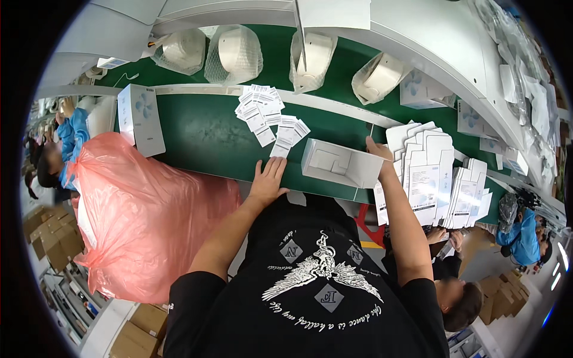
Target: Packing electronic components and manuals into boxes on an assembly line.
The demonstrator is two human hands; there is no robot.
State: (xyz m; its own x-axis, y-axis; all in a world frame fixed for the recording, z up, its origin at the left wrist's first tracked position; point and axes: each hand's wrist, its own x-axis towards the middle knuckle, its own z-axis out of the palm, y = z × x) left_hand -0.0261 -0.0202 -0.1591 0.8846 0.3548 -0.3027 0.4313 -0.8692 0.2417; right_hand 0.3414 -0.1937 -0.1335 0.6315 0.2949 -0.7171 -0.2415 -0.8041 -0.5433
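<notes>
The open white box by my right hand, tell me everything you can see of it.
The open white box is oblong and looks like thin cardboard, plain white inside, with overlapping flaps folded across its bottom. Its open side faces up toward the camera. It sits over the green tabletop near the front edge, left of the stacked white cartons. The right hand is at its far right corner, seemingly touching it; the exact grip is hard to make out.

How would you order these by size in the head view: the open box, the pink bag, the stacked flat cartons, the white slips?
1. Pink bag
2. Stacked flat cartons
3. Open box and white slips: too alike to rank
</notes>
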